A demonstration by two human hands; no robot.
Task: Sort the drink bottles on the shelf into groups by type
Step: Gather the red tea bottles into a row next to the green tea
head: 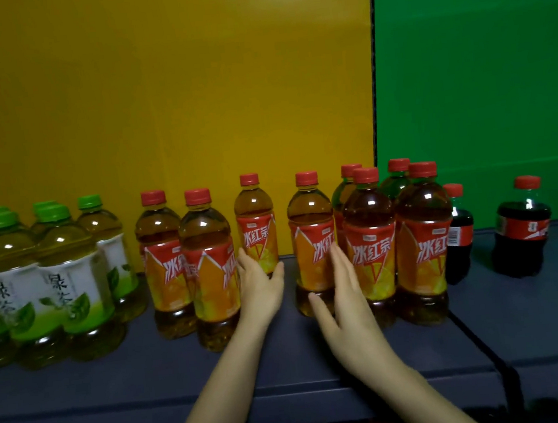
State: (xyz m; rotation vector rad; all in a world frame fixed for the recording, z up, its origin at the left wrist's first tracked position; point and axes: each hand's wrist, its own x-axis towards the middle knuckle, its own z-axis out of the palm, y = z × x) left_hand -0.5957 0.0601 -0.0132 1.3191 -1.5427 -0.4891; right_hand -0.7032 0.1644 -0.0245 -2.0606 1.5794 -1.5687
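The shelf [184, 369] is dark blue-grey, and the drink bottles stand upright on it in three kinds. At 9 o'clock there is a tight cluster of green tea bottles [68, 281] with green caps and white-and-green labels, all touching each other. From the middle toward 3 o'clock stand the iced tea bottles with red caps and red-orange labels: two of them [187, 265] just beside the green tea group, then one set further back [256, 227], one alone [312, 242] near the centre, and a packed group of four [394, 240] in two rows. At 3 o'clock there are two small cola bottles with red caps; the first [459, 233] stands just beside the iced tea group and is partly hidden by it, and the second [522, 227] stands apart from the first, more to the right.

Both hands reach in from 6 o'clock. The left hand [259, 282] is open, with the fingers and thumb spread around the lower part of the iced tea bottle that is set back; I cannot tell if it really presses on it. The right hand [346, 304] is also open, flat with straight fingers, beside the right side of the lone central iced tea bottle, between this bottle and the group of four; its thumb points toward the bottle base.

Behind the shelf there is a yellow panel [161, 86], and at 2 o'clock a green panel [478, 52].
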